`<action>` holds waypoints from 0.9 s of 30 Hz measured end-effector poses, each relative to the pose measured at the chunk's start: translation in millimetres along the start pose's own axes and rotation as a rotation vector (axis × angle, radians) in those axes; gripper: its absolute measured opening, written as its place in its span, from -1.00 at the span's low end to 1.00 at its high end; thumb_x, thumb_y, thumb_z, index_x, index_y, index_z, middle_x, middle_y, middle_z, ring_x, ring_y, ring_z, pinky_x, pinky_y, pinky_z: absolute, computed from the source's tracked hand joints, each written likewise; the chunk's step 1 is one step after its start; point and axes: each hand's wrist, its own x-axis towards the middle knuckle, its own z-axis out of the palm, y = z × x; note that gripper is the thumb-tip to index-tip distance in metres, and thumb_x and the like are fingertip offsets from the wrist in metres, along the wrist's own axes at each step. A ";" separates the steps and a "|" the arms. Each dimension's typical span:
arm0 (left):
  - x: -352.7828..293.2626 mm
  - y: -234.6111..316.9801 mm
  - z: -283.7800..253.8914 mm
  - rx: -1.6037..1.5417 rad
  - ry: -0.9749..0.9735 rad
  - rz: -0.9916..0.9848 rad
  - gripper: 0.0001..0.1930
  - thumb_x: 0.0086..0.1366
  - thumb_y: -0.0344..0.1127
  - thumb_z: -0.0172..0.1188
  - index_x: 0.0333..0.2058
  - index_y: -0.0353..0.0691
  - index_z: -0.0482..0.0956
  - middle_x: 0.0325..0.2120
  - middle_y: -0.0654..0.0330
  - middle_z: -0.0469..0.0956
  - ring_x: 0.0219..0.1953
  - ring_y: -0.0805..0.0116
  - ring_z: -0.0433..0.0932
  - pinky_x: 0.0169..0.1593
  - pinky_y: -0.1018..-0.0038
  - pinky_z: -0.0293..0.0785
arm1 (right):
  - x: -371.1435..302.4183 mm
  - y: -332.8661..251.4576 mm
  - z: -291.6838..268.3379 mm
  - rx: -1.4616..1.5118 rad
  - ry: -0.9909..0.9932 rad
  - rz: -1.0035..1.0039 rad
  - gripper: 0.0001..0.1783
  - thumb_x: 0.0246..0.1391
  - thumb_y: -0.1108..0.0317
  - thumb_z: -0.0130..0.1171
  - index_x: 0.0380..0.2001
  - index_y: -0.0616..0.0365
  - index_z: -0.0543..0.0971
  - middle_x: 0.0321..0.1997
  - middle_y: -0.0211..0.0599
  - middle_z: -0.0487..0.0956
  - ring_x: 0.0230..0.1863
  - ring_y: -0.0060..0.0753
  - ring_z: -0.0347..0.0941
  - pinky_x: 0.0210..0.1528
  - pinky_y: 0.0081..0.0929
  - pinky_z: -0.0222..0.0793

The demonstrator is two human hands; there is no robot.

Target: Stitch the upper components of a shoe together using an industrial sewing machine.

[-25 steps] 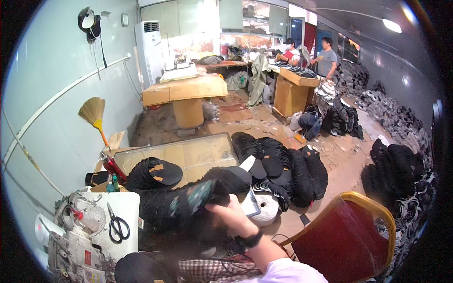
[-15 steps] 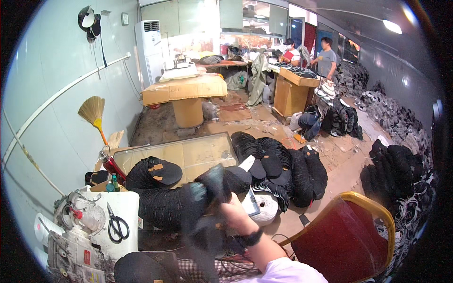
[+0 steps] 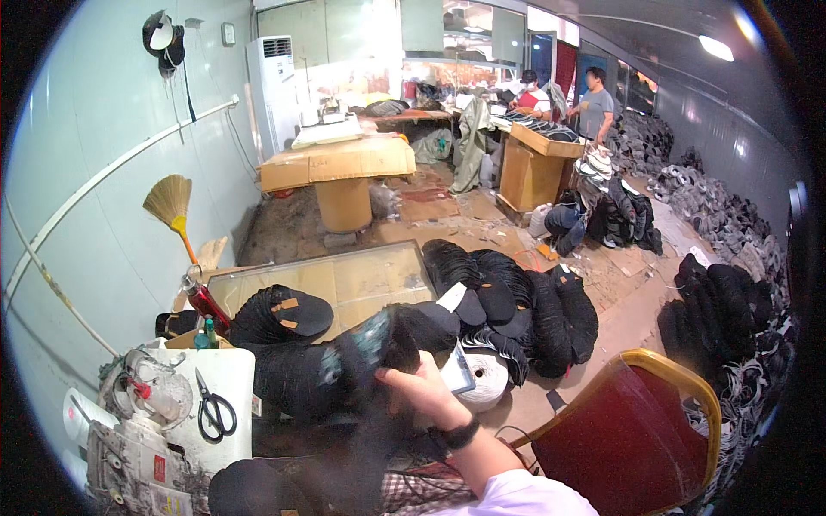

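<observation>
My right hand (image 3: 420,391), with a dark band on its wrist, reaches in from the lower edge. Its thumb and fingers are closed on a black fabric piece (image 3: 389,344), which has blurred grey-green patches on its left. This piece lies against a long row of stacked black cap-like pieces (image 3: 288,378). A dark smear hangs below it, too blurred to make out. My left hand cannot be seen. Just right of my right hand stand a white roll (image 3: 482,383) and a small pale framed panel (image 3: 458,371). Another round black piece (image 3: 245,488) lies at the lower edge.
Black-handled scissors (image 3: 215,413) lie on a white board beside a dusty machine (image 3: 142,439). A red chair (image 3: 624,421) stands at right. More black stacks (image 3: 559,318) lie ahead. Two people (image 3: 594,107) are at a far table. A broom (image 3: 172,206) leans at the left wall.
My right hand has turned, so its thumb and fingers show more plainly. The black piece with grey-green patches has shifted a little left and is less smeared.
</observation>
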 end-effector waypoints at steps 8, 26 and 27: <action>0.5 -4.7 -1.3 -0.017 0.001 -0.007 -0.80 0.29 -0.35 0.03 -0.17 -0.30 0.48 -0.47 0.24 0.52 -0.42 0.51 0.42 -0.25 0.58 0.36 | -4.8 -3.4 0.3 0.063 0.087 -0.096 -0.62 0.00 0.40 0.16 -0.07 0.27 0.47 -0.15 -0.33 0.55 -0.15 -0.49 0.45 -0.07 -0.48 0.36; 1.2 -3.9 -1.6 -0.011 -0.010 0.014 -0.80 0.29 -0.37 0.03 -0.16 -0.32 0.47 -0.46 0.23 0.53 -0.42 0.50 0.43 -0.26 0.58 0.37 | -2.9 -6.6 2.6 -0.052 0.077 0.084 -0.75 -0.03 0.46 0.16 -0.20 0.22 0.55 -0.25 -0.42 0.57 -0.23 -0.58 0.43 -0.14 -0.54 0.35; 1.0 -3.6 -1.3 -0.023 -0.006 0.004 -0.80 0.29 -0.36 0.03 -0.16 -0.32 0.48 -0.46 0.23 0.53 -0.43 0.50 0.43 -0.26 0.58 0.37 | -2.9 -7.0 3.7 -0.079 0.075 0.068 -0.75 -0.02 0.45 0.17 -0.21 0.23 0.55 -0.25 -0.41 0.57 -0.23 -0.58 0.43 -0.14 -0.54 0.35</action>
